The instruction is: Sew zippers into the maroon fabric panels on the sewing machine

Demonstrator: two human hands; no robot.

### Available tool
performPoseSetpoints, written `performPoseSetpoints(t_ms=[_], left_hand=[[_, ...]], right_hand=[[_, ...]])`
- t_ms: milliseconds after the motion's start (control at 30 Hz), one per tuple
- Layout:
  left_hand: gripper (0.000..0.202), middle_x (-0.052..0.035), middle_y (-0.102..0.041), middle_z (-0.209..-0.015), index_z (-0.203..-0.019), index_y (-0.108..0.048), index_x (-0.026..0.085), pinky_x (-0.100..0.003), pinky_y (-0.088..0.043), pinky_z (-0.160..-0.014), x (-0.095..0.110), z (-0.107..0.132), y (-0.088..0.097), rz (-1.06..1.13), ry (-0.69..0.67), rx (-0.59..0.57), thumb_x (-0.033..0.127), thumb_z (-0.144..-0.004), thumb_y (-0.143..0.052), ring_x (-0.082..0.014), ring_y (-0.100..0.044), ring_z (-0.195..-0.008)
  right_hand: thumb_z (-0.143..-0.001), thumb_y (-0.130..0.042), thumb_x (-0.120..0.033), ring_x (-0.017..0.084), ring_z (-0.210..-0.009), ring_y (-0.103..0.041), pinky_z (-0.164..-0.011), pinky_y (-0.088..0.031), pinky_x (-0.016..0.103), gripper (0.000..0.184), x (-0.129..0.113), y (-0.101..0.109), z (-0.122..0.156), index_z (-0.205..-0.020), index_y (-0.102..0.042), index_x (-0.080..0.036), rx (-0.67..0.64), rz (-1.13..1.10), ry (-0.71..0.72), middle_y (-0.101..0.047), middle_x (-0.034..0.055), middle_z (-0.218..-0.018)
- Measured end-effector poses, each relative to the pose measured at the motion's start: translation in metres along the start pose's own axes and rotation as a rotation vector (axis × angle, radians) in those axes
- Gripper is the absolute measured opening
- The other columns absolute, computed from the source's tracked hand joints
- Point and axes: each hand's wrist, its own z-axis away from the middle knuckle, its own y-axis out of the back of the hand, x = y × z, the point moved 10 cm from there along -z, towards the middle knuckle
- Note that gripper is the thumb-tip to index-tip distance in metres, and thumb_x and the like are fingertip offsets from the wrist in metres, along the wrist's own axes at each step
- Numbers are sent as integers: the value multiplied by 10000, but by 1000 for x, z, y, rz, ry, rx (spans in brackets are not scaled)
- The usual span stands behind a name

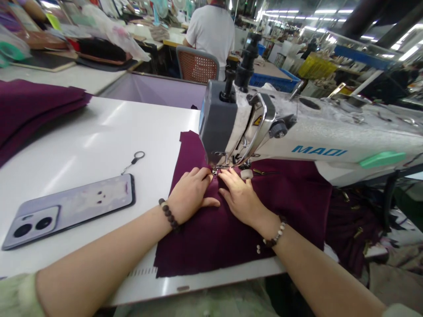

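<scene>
Got a shiny white tabletop (158,119) here, carrying maroon cloth (205,237), a sewing machine (284,136), a phone (79,202) with ring strap (134,160), plus piled fabric (36,108).

Single view, head-worn; looks forward and down across a white tabletop (109,132). Close range: left hand (191,193) and right hand (240,198) near frame centre, seen from above and behind. Sewing machine (291,132) near, at right; co-worker's back (212,33) farther off, top edge.

Fabric stack (36,110) near far edge of table (99,145): cut off. Sewing machine (324,127): right end cut off. Cloth (198,244) partly hidden under left hand (190,193), right hand (243,198). Presser foot (215,171): detail too small.
</scene>
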Motion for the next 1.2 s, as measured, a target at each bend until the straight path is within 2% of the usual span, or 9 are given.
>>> performPoseSetpoints(t_ms=[300, 833, 1200], left_hand=[[617, -137, -550, -1089, -1027, -567, 59, -359, -424, -851, 3, -1, -2, 10, -26, -4, 568, -681, -610, -262, -497, -996], [632, -156, -580, -1084, -1048, -566, 32, -371, -421, -901, 4, 0, -4, 9, -33, 3, 548, -686, -613, -267, -532, -1009], [645, -159, -594, -1083, -1034, -573, 30, -360, -421, -918, 2, -1, -3, 36, -38, 65, 550, -658, -637, -261, -543, -1020]], right_hand=[[-908, -344, -229, 224, -1307, -275, -1021, -179, 601, 394, -2, -3, 4, -1295, -394, -171, 48, 69, 8, -354, 93, -1391], [-903, -359, -226, 220, -1301, -284, -1023, -166, 613, 386, -2, 1, 3, -1285, -398, -183, 45, 53, 0, -382, 71, -1378], [-897, -378, -211, 218, -1281, -321, -1018, -238, 569, 375, -2, 2, 0, -1270, -412, -184, 63, 41, 4, -395, 59, -1370]])
